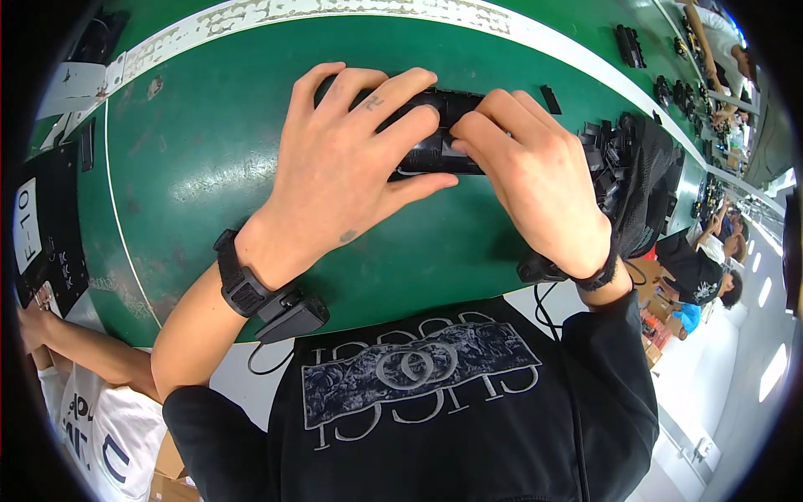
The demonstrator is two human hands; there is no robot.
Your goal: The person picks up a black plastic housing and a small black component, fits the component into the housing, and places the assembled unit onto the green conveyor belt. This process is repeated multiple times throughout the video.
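A long black plastic housing [425, 152] lies crosswise on the green table in front of me. My left hand [339, 155] spreads over its left part, fingers curled across the far side and thumb along the near edge, gripping it. At its right part, my right hand [535, 159] is closed, thumb and index finger pinched together against the housing. Whatever sits between those fingertips is hidden. Just beyond the right hand lies a small flat black piece [550, 99]. Both wrists wear black straps; a small black box [293, 316] hangs from the left one.
Right of my right hand, small black plastic parts [604, 151] are heaped against a black mesh bag [657, 171]. A white rail [335, 10] bounds the green table [201, 217] at the back. A co-worker's arm [100, 347] shows at left; other people work far right.
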